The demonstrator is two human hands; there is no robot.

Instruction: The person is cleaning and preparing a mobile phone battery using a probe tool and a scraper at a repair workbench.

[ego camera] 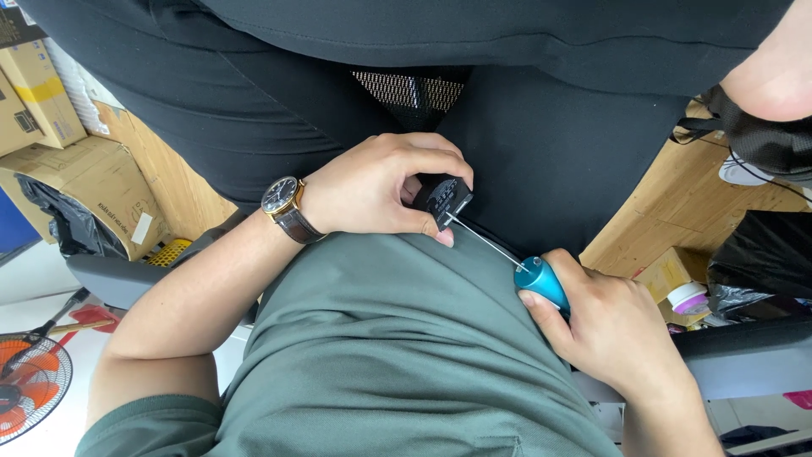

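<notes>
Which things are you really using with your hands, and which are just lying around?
In use:
left hand holding a small black part
right hand holding a blue-handled screwdriver, its tip on the part

Lying about:
cardboard boxes
orange fan
black bag
small white and pink pot

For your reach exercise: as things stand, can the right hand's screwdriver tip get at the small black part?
Probably yes: the screwdriver shaft already meets the small black part, held exposed by the left hand; right hand unobstructed.
</notes>
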